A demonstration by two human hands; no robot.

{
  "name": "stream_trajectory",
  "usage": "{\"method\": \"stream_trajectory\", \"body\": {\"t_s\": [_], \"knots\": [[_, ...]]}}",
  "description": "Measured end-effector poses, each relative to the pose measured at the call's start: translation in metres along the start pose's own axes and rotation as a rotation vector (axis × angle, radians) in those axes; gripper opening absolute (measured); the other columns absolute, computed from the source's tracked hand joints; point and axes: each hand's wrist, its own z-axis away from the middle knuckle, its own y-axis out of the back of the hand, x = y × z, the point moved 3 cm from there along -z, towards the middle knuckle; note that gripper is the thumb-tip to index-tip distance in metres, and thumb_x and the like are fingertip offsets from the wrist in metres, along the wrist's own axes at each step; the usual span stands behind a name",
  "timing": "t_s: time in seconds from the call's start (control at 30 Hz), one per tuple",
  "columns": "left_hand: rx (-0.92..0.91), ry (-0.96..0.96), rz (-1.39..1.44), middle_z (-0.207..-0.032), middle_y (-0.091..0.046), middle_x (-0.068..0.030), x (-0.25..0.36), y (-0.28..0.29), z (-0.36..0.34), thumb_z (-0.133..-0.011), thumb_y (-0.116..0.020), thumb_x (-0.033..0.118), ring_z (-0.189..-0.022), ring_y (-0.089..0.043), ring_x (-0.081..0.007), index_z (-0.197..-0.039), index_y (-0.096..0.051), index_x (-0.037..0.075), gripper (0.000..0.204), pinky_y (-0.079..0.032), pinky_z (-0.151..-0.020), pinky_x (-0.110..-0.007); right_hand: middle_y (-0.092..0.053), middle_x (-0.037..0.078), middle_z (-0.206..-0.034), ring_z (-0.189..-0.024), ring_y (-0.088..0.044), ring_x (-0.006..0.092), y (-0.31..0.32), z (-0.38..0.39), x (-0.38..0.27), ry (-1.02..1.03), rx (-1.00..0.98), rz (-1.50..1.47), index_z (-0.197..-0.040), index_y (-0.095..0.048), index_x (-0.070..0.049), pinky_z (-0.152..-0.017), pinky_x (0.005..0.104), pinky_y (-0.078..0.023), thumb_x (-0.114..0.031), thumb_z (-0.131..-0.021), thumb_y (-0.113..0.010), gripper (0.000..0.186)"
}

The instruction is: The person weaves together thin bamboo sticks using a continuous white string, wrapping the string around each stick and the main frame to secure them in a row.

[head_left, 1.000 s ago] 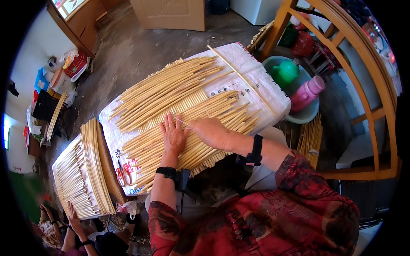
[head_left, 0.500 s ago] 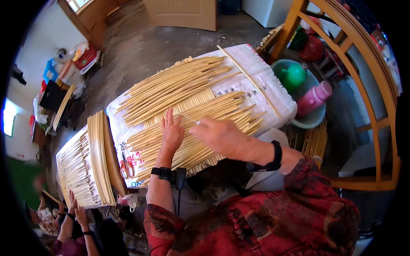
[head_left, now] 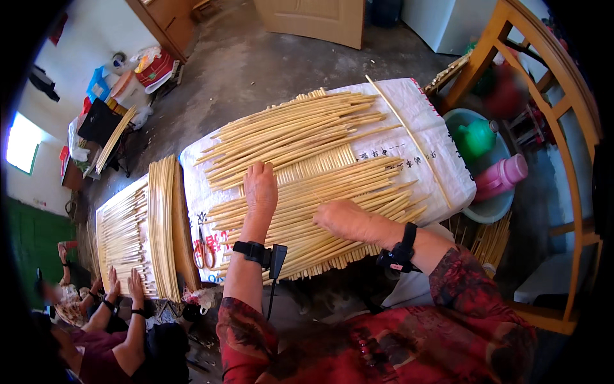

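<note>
My left hand (head_left: 260, 192) lies over the pale sticks at mid-table, fingers slightly bent, tips near the upper group of sticks (head_left: 288, 128). My right hand (head_left: 342, 221) is closed over the lower group (head_left: 358, 179); what it holds, if anything, is hidden. Between both groups shows a band of short crosswise pieces (head_left: 323, 160). A white printed sack (head_left: 409, 102) covers the work surface, with scissors (head_left: 206, 255) at its left and one long stick (head_left: 416, 147) lying along its right part.
On the left, co-workers' hands (head_left: 135, 288) touch sticks on another board (head_left: 112, 214) beside a long bundle (head_left: 165, 224). At right are a basin (head_left: 476, 214) with a green flask (head_left: 474, 137) and pink flask (head_left: 505, 173), and a wooden frame (head_left: 569, 192). A door (head_left: 307, 19) stands beyond.
My right hand has drawn toward me and right, lower over the sticks. My left hand's fingers have bent slightly. The view has shifted; co-workers at left have moved their arms.
</note>
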Motion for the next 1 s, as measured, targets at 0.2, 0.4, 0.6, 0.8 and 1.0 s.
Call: {"method": "stream_trajectory", "body": {"t_s": [0.2, 0.4, 0.6, 0.8, 1.0], "knots": [[-0.012, -0.044, -0.158, -0.083, -0.051, -0.0078, 0.005, -0.027, -0.011, -0.072, -0.054, 0.006, -0.083, -0.05, -0.0253, -0.078, -0.054, 0.008, 0.006, -0.037, -0.07, -0.037, -0.058, 0.015, -0.077, -0.075, -0.06, 0.032, -0.009, -0.007, 0.002, 0.024, -0.025, -0.016, -0.075, -0.058, -0.003, -0.063, 0.0387, -0.05, -0.008, -0.072, -0.052, 0.008], [-0.068, -0.155, -0.195, -0.076, -0.05, -0.0074, 0.0, -0.031, -0.015, -0.072, -0.054, 0.009, -0.078, -0.05, -0.026, -0.076, -0.053, 0.009, 0.004, -0.037, -0.07, -0.039, -0.057, 0.017, -0.077, -0.075, -0.059, 0.0325, -0.009, -0.007, 0.001, 0.046, -0.042, -0.027, -0.074, -0.058, -0.001, -0.065, 0.0399, -0.049, -0.009, -0.074, -0.05, 0.011], [-0.094, -0.215, -0.084, -0.077, -0.051, -0.008, 0.001, -0.028, -0.016, -0.074, -0.049, 0.006, -0.08, -0.05, -0.0268, -0.077, -0.053, 0.008, 0.005, -0.038, -0.07, -0.04, -0.052, 0.012, -0.078, -0.077, -0.054, 0.0298, -0.017, -0.01, 0.005, 0.034, -0.07, 0.008, -0.08, -0.053, -0.004, -0.068, 0.0392, -0.046, -0.011, -0.077, -0.046, 0.011], [-0.174, -0.207, -0.15, -0.082, -0.053, -0.0086, -0.004, -0.037, -0.023, -0.076, -0.05, 0.008, -0.082, -0.053, -0.0267, -0.08, -0.053, 0.008, 0.005, -0.04, -0.07, -0.039, -0.054, 0.017, -0.08, -0.075, -0.059, 0.0331, -0.016, -0.012, 0.002, 0.083, 0.004, -0.031, -0.077, -0.057, -0.001, -0.065, 0.0413, -0.048, -0.011, -0.078, -0.045, 0.015], [-0.173, -0.185, -0.169, -0.081, -0.052, -0.0086, -0.009, -0.041, -0.029, -0.077, -0.05, 0.008, -0.083, -0.054, -0.0262, -0.082, -0.053, 0.008, 0.006, -0.042, -0.069, -0.039, -0.053, 0.017, -0.079, -0.074, -0.057, 0.0339, -0.017, -0.011, 0.003, 0.07, -0.026, -0.06, -0.076, -0.055, -0.001, -0.066, 0.0421, -0.048, -0.011, -0.079, -0.044, 0.016]]}}
